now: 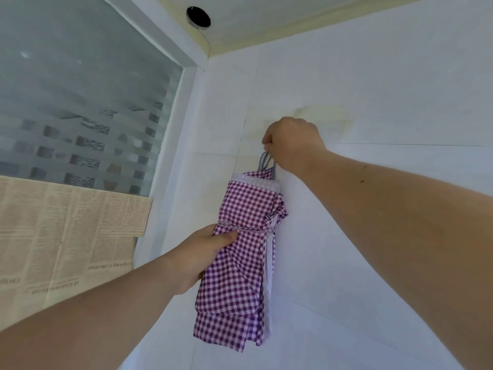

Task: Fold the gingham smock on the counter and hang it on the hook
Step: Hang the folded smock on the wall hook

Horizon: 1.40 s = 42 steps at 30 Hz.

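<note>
The purple-and-white gingham smock (240, 276) hangs folded into a long narrow bundle against the white tiled wall. My left hand (202, 255) grips its left edge at mid-height. My right hand (292, 141) is raised above it, fingers pinched on the thin grey neck loop (265, 160) at the smock's top. The hook is hidden behind my right hand, so I cannot tell whether the loop is on it.
A frosted window (88, 102) with a white frame fills the upper left, with newspaper sheets (66, 228) taped over its lower part. A round dark hole (198, 17) sits in the ceiling. A yellowish stain (325, 113) marks the wall above my right hand.
</note>
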Tool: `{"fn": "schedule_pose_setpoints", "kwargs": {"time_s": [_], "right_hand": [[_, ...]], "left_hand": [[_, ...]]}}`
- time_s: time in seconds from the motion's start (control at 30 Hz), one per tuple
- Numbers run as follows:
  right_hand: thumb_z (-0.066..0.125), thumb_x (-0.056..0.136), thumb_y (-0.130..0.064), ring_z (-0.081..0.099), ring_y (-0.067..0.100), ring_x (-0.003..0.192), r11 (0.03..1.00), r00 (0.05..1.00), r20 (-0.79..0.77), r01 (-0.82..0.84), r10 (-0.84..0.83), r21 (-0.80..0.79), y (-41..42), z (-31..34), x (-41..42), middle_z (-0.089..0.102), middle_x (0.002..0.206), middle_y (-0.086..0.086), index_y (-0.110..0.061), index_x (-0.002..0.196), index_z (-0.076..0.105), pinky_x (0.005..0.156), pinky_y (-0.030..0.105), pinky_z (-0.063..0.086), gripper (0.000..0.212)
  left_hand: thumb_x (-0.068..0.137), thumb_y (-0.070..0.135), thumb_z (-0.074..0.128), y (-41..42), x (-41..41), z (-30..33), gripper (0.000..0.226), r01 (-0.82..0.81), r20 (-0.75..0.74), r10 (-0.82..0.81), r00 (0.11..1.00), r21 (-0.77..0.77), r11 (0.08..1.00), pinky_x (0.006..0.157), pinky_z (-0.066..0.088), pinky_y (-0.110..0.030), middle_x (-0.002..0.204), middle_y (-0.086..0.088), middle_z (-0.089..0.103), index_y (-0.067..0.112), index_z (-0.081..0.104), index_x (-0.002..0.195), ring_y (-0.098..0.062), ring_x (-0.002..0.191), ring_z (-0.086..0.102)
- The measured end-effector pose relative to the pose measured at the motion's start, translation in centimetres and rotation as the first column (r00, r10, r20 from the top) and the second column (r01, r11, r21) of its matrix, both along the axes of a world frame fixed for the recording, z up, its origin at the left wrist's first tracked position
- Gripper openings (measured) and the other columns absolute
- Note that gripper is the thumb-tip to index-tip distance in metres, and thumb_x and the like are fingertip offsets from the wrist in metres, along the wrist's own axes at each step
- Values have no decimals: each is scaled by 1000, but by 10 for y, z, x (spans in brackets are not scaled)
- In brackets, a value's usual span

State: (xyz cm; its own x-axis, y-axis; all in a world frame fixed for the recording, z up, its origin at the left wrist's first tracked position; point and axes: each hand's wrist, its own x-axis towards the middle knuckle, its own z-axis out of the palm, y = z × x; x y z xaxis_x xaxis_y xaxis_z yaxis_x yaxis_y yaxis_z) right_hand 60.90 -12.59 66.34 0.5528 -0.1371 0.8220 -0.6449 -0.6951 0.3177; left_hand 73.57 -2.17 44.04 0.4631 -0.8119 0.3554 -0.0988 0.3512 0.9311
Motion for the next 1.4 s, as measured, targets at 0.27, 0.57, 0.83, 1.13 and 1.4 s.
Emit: {"fn": "schedule_pose_setpoints", "kwargs": {"time_s": [0.27, 0.57, 0.83, 1.13, 1.4], "right_hand": [[60, 100, -46, 60, 29, 107, 993, 999, -7, 46, -47, -105, -7, 10, 4, 65, 113, 4, -27, 116, 72, 84, 38, 43, 27], [67, 91, -52, 53, 29, 116, 996, 979, 188, -76, 82, -38, -6, -32, 1, 56, 125, 5, -20, 133, 50, 97, 44, 37, 55], [50, 96, -66, 66, 18, 74, 681, 976, 86, -203, 202, 704, 23, -162, -47, 64, 81, -1, -13, 96, 59, 63, 36, 55, 53], [71, 97, -32, 68, 7, 77, 131, 864, 399, -454, 307, 881, 21, -219, -48, 74, 91, -4, -23, 91, 69, 53, 12, 51, 11], [72, 96, -33, 68, -2, 62, 40, 808, 509, -543, 296, 839, 24, -238, -46, 70, 76, -17, -29, 87, 70, 49, 8, 48, 11]], "left_hand": [[103, 42, 65, -12, 7, -7, 36, 8, -72, -9, 997, -12, 1000, 108, 53, -43, 122, 0, 79, 24, 68, 135, -22, 112, 76], [101, 46, 67, -15, 4, -16, 39, -26, -87, 23, 996, -35, 999, 107, 53, -41, 120, 4, 79, 26, 68, 135, -19, 111, 76], [97, 57, 66, -9, -3, -39, 53, 30, -97, -26, 995, 41, 999, 113, 50, -44, 125, 1, 78, 23, 67, 138, -21, 116, 74], [91, 57, 72, 18, -14, -47, 58, 21, -46, -15, 999, 135, 991, 111, 52, -49, 123, -3, 78, 25, 66, 138, -26, 116, 74], [94, 54, 71, 31, -15, -54, 53, -38, 4, 38, 999, 78, 996, 110, 53, -47, 125, -1, 78, 27, 65, 139, -24, 116, 74]]}}
